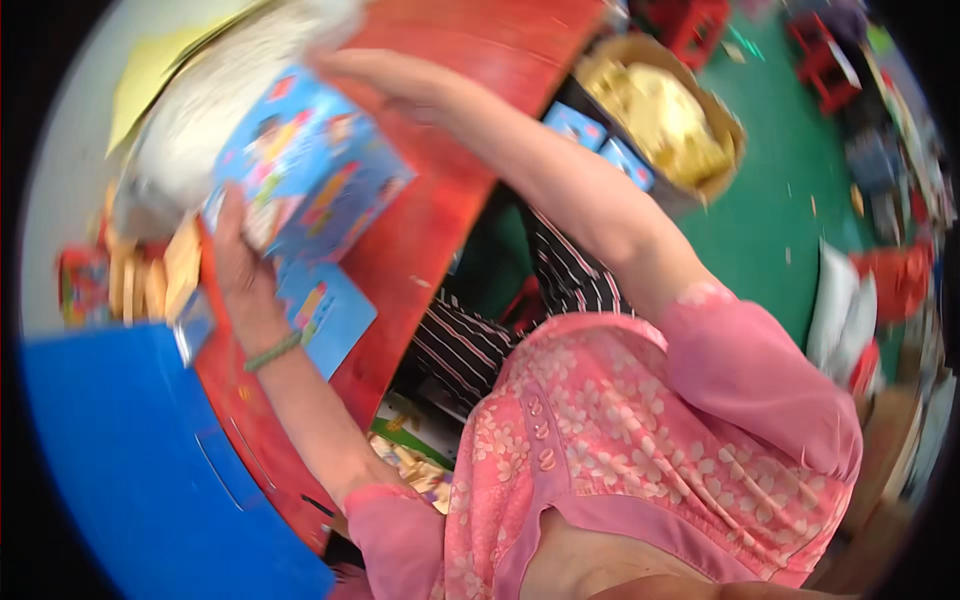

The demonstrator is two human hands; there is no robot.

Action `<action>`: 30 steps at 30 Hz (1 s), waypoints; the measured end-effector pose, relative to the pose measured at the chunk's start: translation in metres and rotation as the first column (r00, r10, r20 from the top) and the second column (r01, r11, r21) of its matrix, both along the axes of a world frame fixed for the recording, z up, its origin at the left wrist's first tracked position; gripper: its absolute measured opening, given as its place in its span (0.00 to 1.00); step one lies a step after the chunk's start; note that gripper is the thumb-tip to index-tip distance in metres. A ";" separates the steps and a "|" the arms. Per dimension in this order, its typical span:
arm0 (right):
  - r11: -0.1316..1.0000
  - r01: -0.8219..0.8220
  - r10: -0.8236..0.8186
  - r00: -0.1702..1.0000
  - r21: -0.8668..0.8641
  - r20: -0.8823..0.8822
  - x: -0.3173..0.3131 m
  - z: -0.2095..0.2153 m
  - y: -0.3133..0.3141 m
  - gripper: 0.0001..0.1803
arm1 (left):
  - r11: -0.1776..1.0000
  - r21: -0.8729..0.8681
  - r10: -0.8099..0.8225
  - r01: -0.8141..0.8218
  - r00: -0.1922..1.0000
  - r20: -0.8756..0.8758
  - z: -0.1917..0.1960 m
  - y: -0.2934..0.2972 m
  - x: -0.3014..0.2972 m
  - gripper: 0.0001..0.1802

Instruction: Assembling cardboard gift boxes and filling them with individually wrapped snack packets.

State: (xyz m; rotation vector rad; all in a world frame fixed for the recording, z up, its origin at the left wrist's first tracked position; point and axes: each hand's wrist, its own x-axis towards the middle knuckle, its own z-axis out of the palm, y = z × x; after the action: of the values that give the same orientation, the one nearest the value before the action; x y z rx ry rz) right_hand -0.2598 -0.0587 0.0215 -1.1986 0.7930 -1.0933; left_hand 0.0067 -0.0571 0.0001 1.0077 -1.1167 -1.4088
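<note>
A blue cardboard box (320, 165) with colourful cartoon printing is tilted above the red table. My left hand (240, 245), with a green bead bracelet at its wrist, grips the box's near left side. My right hand (365, 75) reaches to the box's far upper edge; its fingers are smeared by motion, so I cannot see whether they grip. Beneath the box, partly hidden by it and my left hand, a flat blue printed box or sheet (335, 320) lies on the table.
The red table (480, 50) carries a cloudy plastic bag (190, 140) and wooden blocks (180, 270) on the left. A large blue panel (130, 450) borders it. Right of the table stand an open carton (725, 120) holding a yellowish bag and smaller blue boxes (575, 125) on the green floor.
</note>
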 end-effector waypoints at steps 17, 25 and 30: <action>0.973 0.132 0.021 0.766 -0.190 0.643 -0.046 -0.031 0.078 0.39 | 0.997 -0.052 0.062 -0.058 0.995 0.083 0.056 0.076 -0.097 0.29; 0.872 0.460 -0.437 0.576 0.168 0.690 -0.202 -0.115 0.196 0.53 | 0.649 -0.456 -0.257 0.610 0.739 0.623 0.006 0.127 -0.291 0.46; 0.661 0.577 -0.734 0.364 0.480 0.573 -0.249 -0.189 0.234 0.49 | 0.605 -0.356 -0.303 0.712 0.619 0.724 -0.089 0.125 -0.376 0.49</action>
State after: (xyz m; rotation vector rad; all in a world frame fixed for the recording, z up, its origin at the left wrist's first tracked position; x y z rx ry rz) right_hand -0.5083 0.1757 -0.1673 -0.0953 0.7041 -1.9548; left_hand -0.3692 0.0682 -0.0891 0.6230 -2.3728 -0.9953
